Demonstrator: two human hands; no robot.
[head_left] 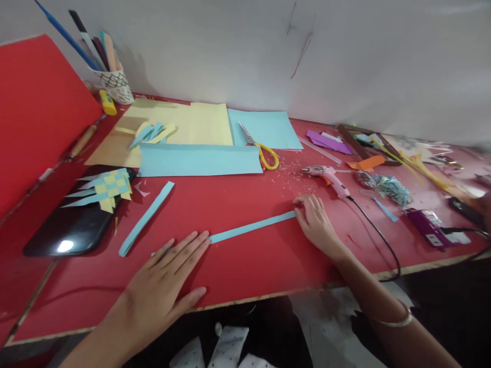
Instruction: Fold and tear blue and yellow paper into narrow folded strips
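A narrow light-blue paper strip (251,229) lies slantwise across the red table. My left hand (164,276) rests flat over its left part, fingers stretched out, hiding most of that end. At the strip's right end, my right hand (316,222) has its fingers curled and pinched on the paper. Left of my left hand lies another blue strip, folded lengthwise (146,219). A woven blue and yellow paper piece (111,188) sits on a black phone (80,225). Yellow-handled scissors (261,145) lie across blue paper beyond the strip.
Pale yellow sheets (192,122) and a wide blue piece (199,159) lie at the back. A pink glue gun (328,179) trails a black cable on the right, near a purple box (427,227). A pen cup (115,84) stands back left. Part of another person shows far right.
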